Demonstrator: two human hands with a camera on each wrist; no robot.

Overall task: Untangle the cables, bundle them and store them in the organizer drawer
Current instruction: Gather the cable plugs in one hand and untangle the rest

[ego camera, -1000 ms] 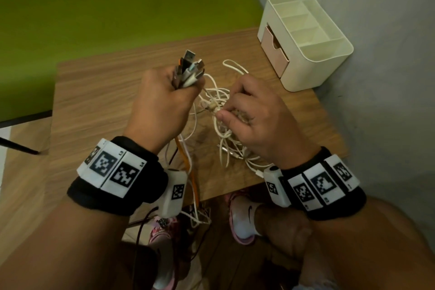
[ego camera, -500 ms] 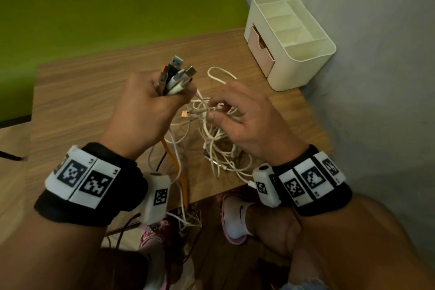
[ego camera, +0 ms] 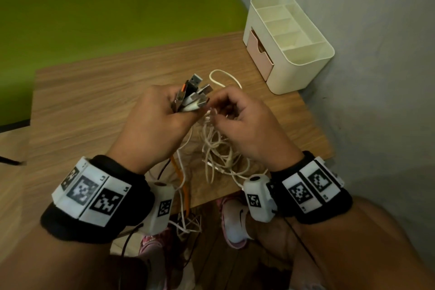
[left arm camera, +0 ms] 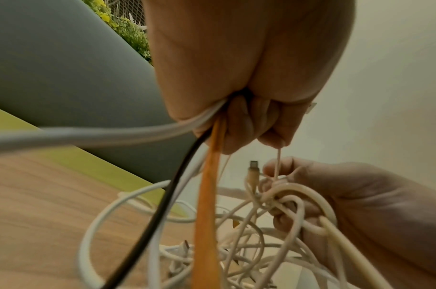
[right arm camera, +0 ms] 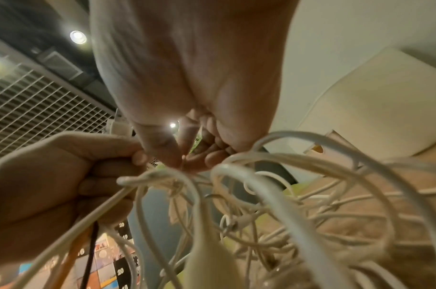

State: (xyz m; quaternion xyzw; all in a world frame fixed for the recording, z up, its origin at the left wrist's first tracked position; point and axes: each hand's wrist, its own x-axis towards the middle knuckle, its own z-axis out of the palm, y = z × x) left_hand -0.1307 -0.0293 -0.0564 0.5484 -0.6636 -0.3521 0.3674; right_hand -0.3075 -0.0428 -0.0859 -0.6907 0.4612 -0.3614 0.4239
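My left hand (ego camera: 162, 122) is fisted round a bunch of cable ends, their USB plugs (ego camera: 195, 94) sticking up out of the fist. From its underside hang an orange cable (left arm camera: 208, 197), a black cable (left arm camera: 162, 207) and white ones. My right hand (ego camera: 237, 122) sits just right of it and pinches a thin white strand (left arm camera: 277, 166) at a knot (left arm camera: 283, 193) in the white tangle (ego camera: 221, 155), which hangs to the wooden table (ego camera: 94, 101). The cream organizer (ego camera: 303, 56) with its pink drawer (ego camera: 259, 54) pulled slightly out stands at the back right.
The organizer stands against a grey wall (ego camera: 376, 77) on the right. A green surface (ego camera: 94, 12) lies behind the table. Cable ends dangle over the table's near edge (ego camera: 188, 219), above feet in pink and white shoes (ego camera: 233, 221).
My right hand has risen from the tangle on the table and come up close beside the left fist, lifting the knotted white strands with it. The view has shifted slightly.
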